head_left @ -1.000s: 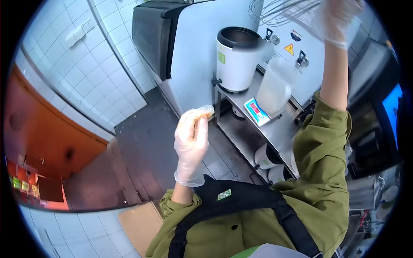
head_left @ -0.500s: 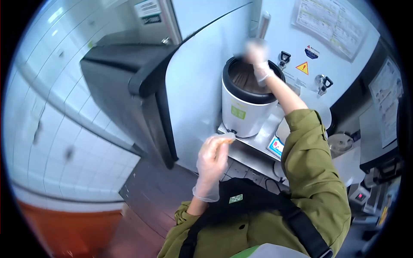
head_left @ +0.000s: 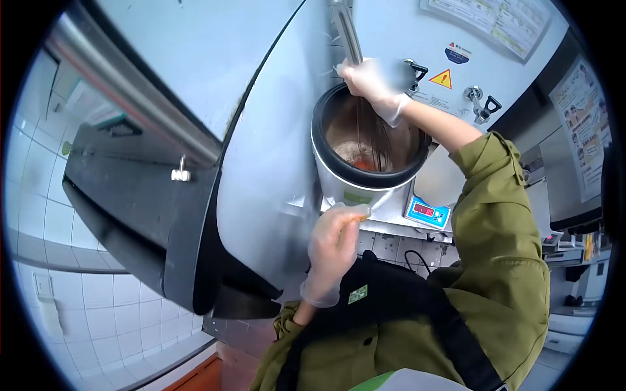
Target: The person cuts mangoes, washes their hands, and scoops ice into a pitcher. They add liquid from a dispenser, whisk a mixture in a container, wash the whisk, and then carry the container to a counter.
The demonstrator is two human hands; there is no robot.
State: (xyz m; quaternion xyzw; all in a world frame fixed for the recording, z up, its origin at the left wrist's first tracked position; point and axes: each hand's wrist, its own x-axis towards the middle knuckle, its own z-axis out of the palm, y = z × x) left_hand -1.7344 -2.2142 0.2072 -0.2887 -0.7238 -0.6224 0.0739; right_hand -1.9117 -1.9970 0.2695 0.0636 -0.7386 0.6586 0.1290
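Observation:
My right hand [head_left: 375, 85], in a clear plastic glove, is closed around the handle of a long metal whisk [head_left: 349, 32]. Its wires reach down into a tall pot [head_left: 329, 173] with a thick black rim. Inside the pot there is something pale and foamy with an orange-red patch [head_left: 366, 163] near the bottom. My left hand [head_left: 334, 244], gloved too, is raised in front of the pot with its fingers bent and their tips pressed together. Whether anything small is between them I cannot make out.
Right of the pot, a blue digital scale [head_left: 427, 212] with a lit red display sits on the metal stand [head_left: 385, 218]. Behind are a pale panel with taps [head_left: 482, 104] and a warning sign [head_left: 441, 79]. A large dark-edged appliance [head_left: 189, 247] fills the left.
My view has shifted closer over the pot, so its inside and the whisk wires show better. The right hand has moved relative to the pot; my left hand keeps its closed shape.

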